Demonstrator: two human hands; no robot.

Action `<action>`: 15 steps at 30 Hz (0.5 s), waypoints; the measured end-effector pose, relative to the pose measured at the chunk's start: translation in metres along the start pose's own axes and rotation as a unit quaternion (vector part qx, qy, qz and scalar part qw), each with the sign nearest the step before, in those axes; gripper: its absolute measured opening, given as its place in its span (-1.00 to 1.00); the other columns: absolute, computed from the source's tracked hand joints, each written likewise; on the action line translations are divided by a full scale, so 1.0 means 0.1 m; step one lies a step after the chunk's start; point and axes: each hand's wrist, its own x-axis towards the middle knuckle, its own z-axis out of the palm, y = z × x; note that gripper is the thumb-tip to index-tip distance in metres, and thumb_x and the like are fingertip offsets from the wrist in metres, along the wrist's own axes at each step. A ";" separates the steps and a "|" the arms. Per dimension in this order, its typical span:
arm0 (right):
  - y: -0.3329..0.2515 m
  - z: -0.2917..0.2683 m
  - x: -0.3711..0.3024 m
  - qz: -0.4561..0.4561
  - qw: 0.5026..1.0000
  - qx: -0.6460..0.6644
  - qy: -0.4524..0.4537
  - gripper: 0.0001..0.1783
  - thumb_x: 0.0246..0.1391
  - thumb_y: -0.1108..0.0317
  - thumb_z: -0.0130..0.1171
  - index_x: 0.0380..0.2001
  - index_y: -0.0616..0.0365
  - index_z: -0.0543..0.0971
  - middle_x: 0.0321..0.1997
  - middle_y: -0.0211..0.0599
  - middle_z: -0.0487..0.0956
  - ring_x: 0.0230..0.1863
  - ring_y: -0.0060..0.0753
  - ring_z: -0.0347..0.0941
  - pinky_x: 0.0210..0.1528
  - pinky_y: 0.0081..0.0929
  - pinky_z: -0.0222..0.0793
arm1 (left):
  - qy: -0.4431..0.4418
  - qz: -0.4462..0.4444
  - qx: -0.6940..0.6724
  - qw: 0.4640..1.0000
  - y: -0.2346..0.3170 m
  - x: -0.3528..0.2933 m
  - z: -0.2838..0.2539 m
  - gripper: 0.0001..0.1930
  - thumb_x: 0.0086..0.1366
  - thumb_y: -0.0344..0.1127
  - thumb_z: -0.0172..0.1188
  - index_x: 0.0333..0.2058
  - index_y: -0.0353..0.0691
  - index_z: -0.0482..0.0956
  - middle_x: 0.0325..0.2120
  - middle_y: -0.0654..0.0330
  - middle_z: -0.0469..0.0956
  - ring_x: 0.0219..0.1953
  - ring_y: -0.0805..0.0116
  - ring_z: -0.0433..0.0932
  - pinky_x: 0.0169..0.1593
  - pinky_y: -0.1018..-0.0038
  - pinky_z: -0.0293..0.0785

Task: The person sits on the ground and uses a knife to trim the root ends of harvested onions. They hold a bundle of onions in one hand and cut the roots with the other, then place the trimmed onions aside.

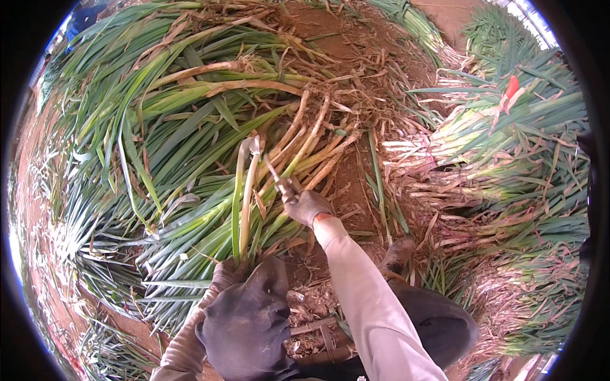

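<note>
My right hand (308, 206), in a brownish glove, is closed on the handle of a small knife (273, 171). The thin blade points up and left toward the pale root ends of two green onions (244, 197). These stalks stand up from my left hand (230, 273), which grips them low down beside my knee. The knee partly hides that hand's fingers. Under and behind the held stalks lies a large heap of long green onions (190, 140), with their yellowish, dry-skinned bases turned to the right.
At the right, bundles of trimmed green onions (432, 152) lie in a row, with a red-orange scrap (512, 86) on one. Dry peelings (375, 89) cover the brown soil between heap and bundles. My dark-clad knees (248, 324) are spread below my arms, with a shoe (397, 254) on the right.
</note>
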 end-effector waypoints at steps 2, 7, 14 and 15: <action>-0.12 -0.09 -0.14 -0.001 0.999 -0.018 -0.040 -0.35 0.08 -0.24 0.05 -0.11 0.14 0.67 -0.11 0.03 0.67 -0.04 -0.02 0.63 0.01 -0.26 0.52 | 0.010 0.018 -0.015 1.000 -0.28 0.05 -0.07 -0.71 0.33 -0.17 0.29 -0.24 -0.34 0.67 -0.45 0.23 0.67 -0.39 0.51 0.50 -0.27 0.42 0.49; -0.08 -0.15 -0.31 -0.043 0.998 -0.019 -0.040 -0.39 0.10 -0.17 0.10 -0.04 0.12 0.64 -0.03 0.04 0.65 0.06 -0.01 0.59 0.08 -0.24 0.50 | 0.001 0.015 -0.075 0.997 -0.46 0.23 0.05 -0.77 0.29 -0.21 0.33 -0.28 -0.30 0.66 -0.51 0.28 0.63 -0.43 0.54 0.46 -0.32 0.42 0.46; 0.04 -0.17 -0.55 -0.046 0.998 -0.023 -0.038 -0.30 0.09 -0.28 0.03 -0.05 0.12 0.66 -0.04 0.12 0.64 0.07 0.07 0.57 0.09 -0.16 0.48 | -0.007 0.078 -0.089 0.993 -0.36 0.03 0.01 -0.74 0.23 -0.32 0.38 -0.13 -0.24 0.60 -0.40 0.25 0.62 -0.36 0.35 0.56 -0.29 0.39 0.51; 0.08 -0.23 -0.64 -0.039 0.998 -0.012 -0.042 -0.28 0.08 -0.30 0.02 -0.06 0.14 0.66 -0.05 0.13 0.64 0.06 0.08 0.57 0.09 -0.16 0.48 | 0.006 0.099 0.045 0.994 -0.09 -0.11 -0.02 -0.73 0.25 -0.30 0.35 -0.11 -0.21 0.59 -0.39 0.23 0.62 -0.36 0.29 0.57 -0.29 0.37 0.53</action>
